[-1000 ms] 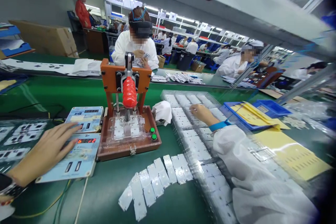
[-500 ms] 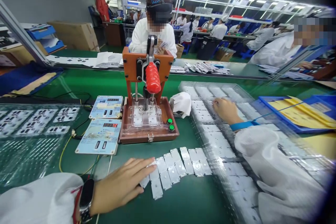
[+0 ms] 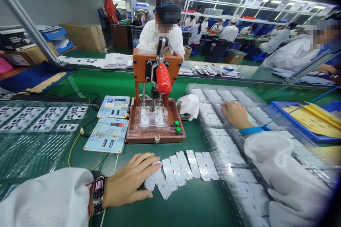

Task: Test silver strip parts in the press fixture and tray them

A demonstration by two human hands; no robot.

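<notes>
My left hand (image 3: 134, 179) lies palm down with fingers stretched, its fingertips on the left end of a fanned row of flat white plates (image 3: 178, 171) on the green mat. My right hand (image 3: 236, 114) is over the clear plastic tray (image 3: 208, 142), fingers curled together at the tips; whether a plate is between them is hidden. Similar white plates (image 3: 225, 143) fill the tray's columns. Behind the row stands an orange clamp fixture (image 3: 138, 64) with a red handle (image 3: 163, 78), its clear pressing plate lowered over white plates.
Two counter boxes (image 3: 106, 136) with red digits and cables stand left of the fixture. Farther left is a clear tray of white parts (image 3: 44, 118). A blue bin (image 3: 293, 122) with yellow sheets sits at right. A co-worker (image 3: 161, 32) sits opposite, beyond a green ledge.
The view has shifted slightly, moving the scene rightward. Under my left hand, the plates at the row's left end have shifted and tilted. The lower counter's red digits have changed.
</notes>
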